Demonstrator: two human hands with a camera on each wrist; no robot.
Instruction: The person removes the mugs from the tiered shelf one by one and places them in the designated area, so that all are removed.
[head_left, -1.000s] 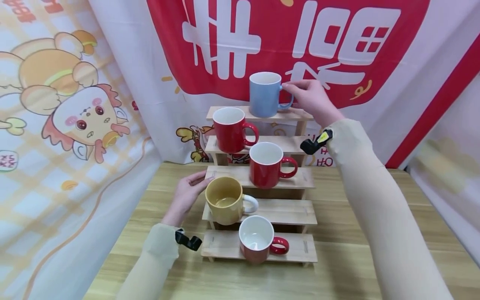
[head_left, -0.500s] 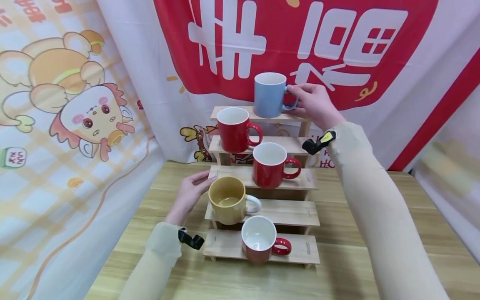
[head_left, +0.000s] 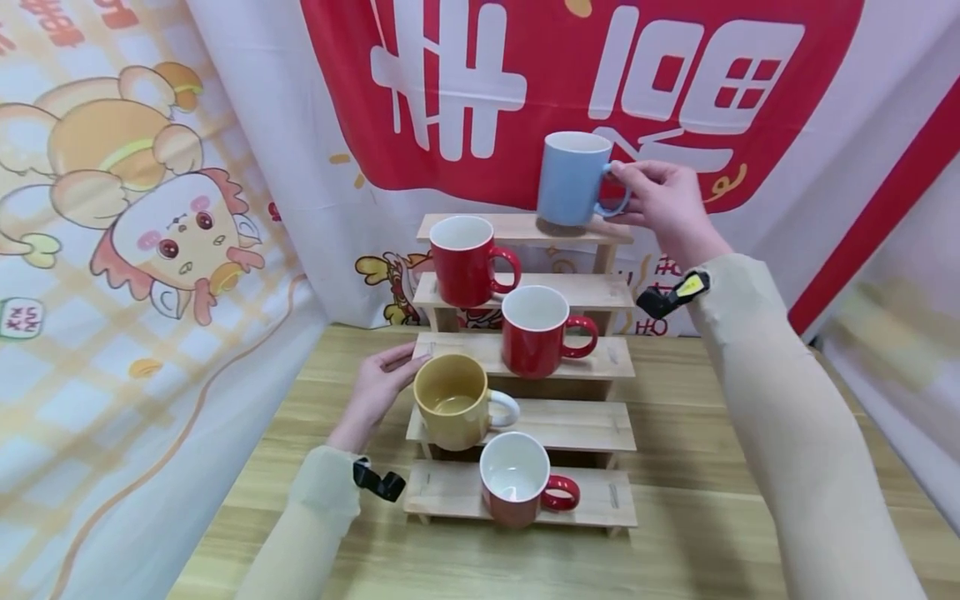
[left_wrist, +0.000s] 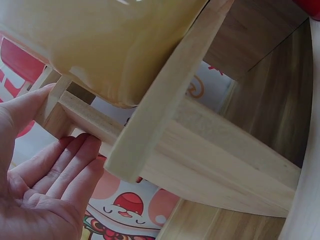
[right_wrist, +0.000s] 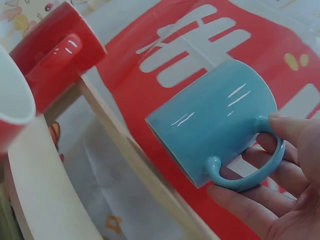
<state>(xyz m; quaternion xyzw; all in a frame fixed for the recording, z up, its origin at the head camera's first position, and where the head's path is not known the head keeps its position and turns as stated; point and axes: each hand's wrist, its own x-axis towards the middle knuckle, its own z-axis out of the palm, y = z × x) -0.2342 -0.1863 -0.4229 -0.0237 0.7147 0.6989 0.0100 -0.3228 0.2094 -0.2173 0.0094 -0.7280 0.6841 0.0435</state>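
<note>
My right hand (head_left: 671,204) grips a light blue mug (head_left: 573,179) by its handle, with the thumb at the handle's top and fingers through and behind the loop. The mug hangs slightly tilted just above the right part of the top shelf, its base apart from the wood in the right wrist view. My left hand (head_left: 375,387) holds the left end of the middle shelf of a wooden stepped rack (head_left: 577,425). In the left wrist view the thumb lies at the wood's edge and the fingers (left_wrist: 75,160) reach under it. Beside that hand stands a yellow mug (head_left: 450,408) with a white handle.
A red mug (head_left: 462,262) stands left on the second shelf from the top. Another red mug (head_left: 534,333) sits on the middle shelf. On the lowest shelf is a reddish mug (head_left: 513,483), white inside. A printed curtain (head_left: 262,125) hangs behind; the rack stands on a wood-grain table (head_left: 360,550).
My right hand has lifted the blue mug off the top shelf and moved it right and slightly up. My left hand stays on the rack.
</note>
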